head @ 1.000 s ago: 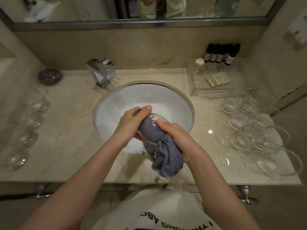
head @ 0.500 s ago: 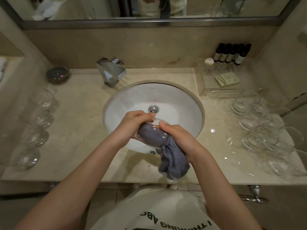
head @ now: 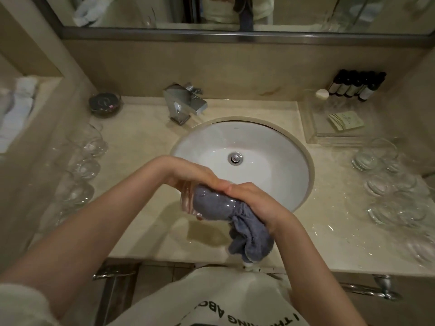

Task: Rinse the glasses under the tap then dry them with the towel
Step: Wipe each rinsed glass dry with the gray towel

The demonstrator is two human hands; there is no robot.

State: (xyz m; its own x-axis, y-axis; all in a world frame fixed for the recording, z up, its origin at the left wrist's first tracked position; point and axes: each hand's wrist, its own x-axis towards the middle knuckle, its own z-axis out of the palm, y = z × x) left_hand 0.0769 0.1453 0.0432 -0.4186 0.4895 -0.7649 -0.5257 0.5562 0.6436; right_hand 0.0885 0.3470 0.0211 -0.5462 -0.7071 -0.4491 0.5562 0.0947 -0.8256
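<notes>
Grey towel point(head: 213, 204) fills the inside of a clear glass point(head: 188, 201) held on its side at the near rim of the white sink point(head: 270, 161), in the one head view. The left hand point(head: 193, 174) curls over the glass from above, its fingers wrapped round the wall and base end, so this grip is closed on the glass. The right hand point(head: 256, 201) has its fingers closed round the bunched towel where it leaves the mouth of the glass; the loose end of the cloth hangs down below that hand, over the near edge of the beige stone worktop point(head: 141, 147). The fingertips of the two hands touch above the glass.

A row of clear glasses point(head: 87, 165) stands on the left part of the worktop, and a larger cluster of glasses point(head: 386, 184) stands on the right part. The chrome tap point(head: 186, 104) sits at the far left of the sink, with no water visible at its spout. A small dark dish point(head: 104, 104) lies far left, near the wall. Far right, a clear tray point(head: 313, 135) holds a pale packet point(head: 346, 120), with dark bottles point(head: 357, 87) and a small white cap behind it.
</notes>
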